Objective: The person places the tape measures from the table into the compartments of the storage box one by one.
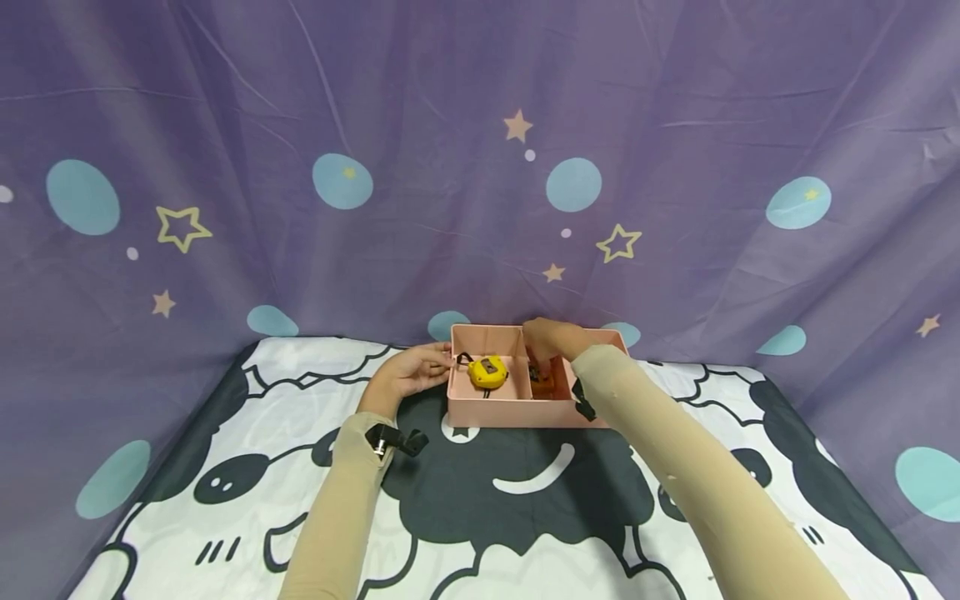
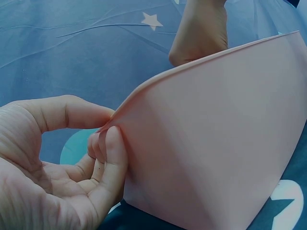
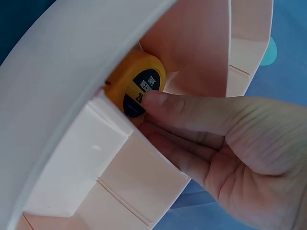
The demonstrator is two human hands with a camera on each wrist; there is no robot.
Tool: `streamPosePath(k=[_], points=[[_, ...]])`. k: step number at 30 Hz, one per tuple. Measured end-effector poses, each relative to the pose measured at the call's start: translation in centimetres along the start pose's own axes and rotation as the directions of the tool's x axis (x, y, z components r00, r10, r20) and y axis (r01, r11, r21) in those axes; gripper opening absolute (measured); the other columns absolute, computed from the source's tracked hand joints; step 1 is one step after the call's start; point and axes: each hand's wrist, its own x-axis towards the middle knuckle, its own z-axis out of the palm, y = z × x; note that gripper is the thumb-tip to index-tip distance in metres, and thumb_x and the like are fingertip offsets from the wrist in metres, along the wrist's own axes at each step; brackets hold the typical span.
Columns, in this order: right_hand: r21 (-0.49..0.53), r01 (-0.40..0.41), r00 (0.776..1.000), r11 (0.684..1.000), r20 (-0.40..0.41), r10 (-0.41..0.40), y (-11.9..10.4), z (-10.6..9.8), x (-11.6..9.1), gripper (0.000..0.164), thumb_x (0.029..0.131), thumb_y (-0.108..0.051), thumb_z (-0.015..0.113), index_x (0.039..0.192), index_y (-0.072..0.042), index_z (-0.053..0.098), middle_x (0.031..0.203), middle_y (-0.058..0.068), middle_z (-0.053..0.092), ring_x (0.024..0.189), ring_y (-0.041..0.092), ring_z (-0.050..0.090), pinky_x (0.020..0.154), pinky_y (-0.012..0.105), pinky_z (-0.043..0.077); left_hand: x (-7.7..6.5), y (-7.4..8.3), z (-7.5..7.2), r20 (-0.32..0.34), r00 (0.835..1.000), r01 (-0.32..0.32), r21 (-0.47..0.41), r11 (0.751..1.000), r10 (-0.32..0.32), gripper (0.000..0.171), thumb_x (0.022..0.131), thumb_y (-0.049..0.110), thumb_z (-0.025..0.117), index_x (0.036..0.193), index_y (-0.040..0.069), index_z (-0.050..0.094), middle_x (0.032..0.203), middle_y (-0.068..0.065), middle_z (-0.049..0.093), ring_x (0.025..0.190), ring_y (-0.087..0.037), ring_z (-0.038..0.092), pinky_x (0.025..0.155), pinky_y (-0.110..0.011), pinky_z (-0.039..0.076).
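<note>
A pink divided box [image 1: 495,414] stands at the far side of the cloth. In its left compartment lies a yellow tape measure [image 1: 488,372] with a black strap. My left hand [image 1: 408,373] is at the box's left end; in the left wrist view thumb and fingers pinch the rim at a corner. My right hand [image 1: 553,337] reaches down into the compartment beside the divider. There, an orange-yellow tape measure [image 3: 139,81] with a black label sits against the walls, and my right hand's thumb and fingers grip it. The right sleeve partly hides the right end of the box.
A purple curtain [image 1: 465,167] with stars and dots hangs right behind the box. The cloth [image 1: 525,517] under it carries black-and-white cartoon sheep. A black wrist strap [image 1: 396,438] is on the left sleeve, and another strap [image 1: 582,402] on the right one.
</note>
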Motion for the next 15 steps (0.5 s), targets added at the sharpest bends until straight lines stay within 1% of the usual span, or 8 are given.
streamPosePath(k=[3, 8, 10, 14, 15], points=[[-0.013, -0.001, 1.000, 1.000, -0.007, 0.001, 0.1, -0.1, -0.2, 0.021, 0.083, 0.003, 0.079, 0.099, -0.009, 0.075, 0.096, 0.005, 0.071, 0.081, 0.020, 0.063, 0.079, 0.035, 0.063, -0.1, 0.0, 0.1, -0.006, 1.000, 0.000, -0.002, 1.000, 0.000, 0.030, 0.097, -0.010, 0.050, 0.120, 0.008, 0.044, 0.082, -0.002, 0.070, 0.071, -0.011, 0.067, 0.067, -0.020, 0.056], [0.043, 0.000, 1.000, 0.999, -0.028, 0.001, 0.3, -0.3, -0.9, 0.026, 0.084, 0.006, 0.076, 0.105, -0.009, 0.074, 0.102, 0.006, 0.070, 0.088, 0.023, 0.063, 0.085, 0.041, 0.063, -0.1, 0.0, 0.2, -0.015, 1.000, 0.002, -0.004, 1.000, -0.002, 0.033, 0.097, -0.010, 0.050, 0.123, 0.007, 0.044, 0.082, -0.002, 0.069, 0.071, -0.011, 0.067, 0.067, -0.021, 0.056], [0.072, 0.021, 0.999, 0.997, -0.031, -0.019, 0.3, -0.4, -1.2, 0.027, 0.083, 0.007, 0.075, 0.106, -0.008, 0.073, 0.103, 0.007, 0.070, 0.089, 0.024, 0.062, 0.085, 0.041, 0.063, -0.1, 0.0, 0.1, -0.020, 1.000, 0.002, -0.003, 1.000, -0.002, 0.034, 0.097, -0.010, 0.050, 0.125, 0.007, 0.043, 0.082, -0.002, 0.069, 0.071, -0.011, 0.067, 0.067, -0.021, 0.056], [0.080, 0.051, 0.998, 0.995, -0.040, -0.048, 0.5, -0.7, -1.6, 0.027, 0.083, 0.004, 0.078, 0.107, -0.007, 0.073, 0.101, 0.006, 0.070, 0.088, 0.023, 0.060, 0.083, 0.040, 0.062, 0.0, -0.1, 0.0, -0.022, 1.000, 0.001, -0.006, 1.000, -0.001, 0.034, 0.097, -0.010, 0.050, 0.125, 0.007, 0.043, 0.082, -0.002, 0.069, 0.071, -0.011, 0.067, 0.067, -0.021, 0.056], [0.082, 0.057, 0.998, 0.995, -0.044, -0.053, 0.5, -0.7, -1.6, 0.026, 0.082, 0.003, 0.079, 0.106, -0.008, 0.074, 0.099, 0.005, 0.069, 0.086, 0.022, 0.059, 0.082, 0.039, 0.062, 0.0, -0.1, -0.1, -0.021, 1.000, 0.000, -0.006, 1.000, 0.000, 0.033, 0.097, -0.010, 0.050, 0.124, 0.007, 0.044, 0.082, -0.002, 0.070, 0.071, -0.011, 0.067, 0.067, -0.021, 0.056]])
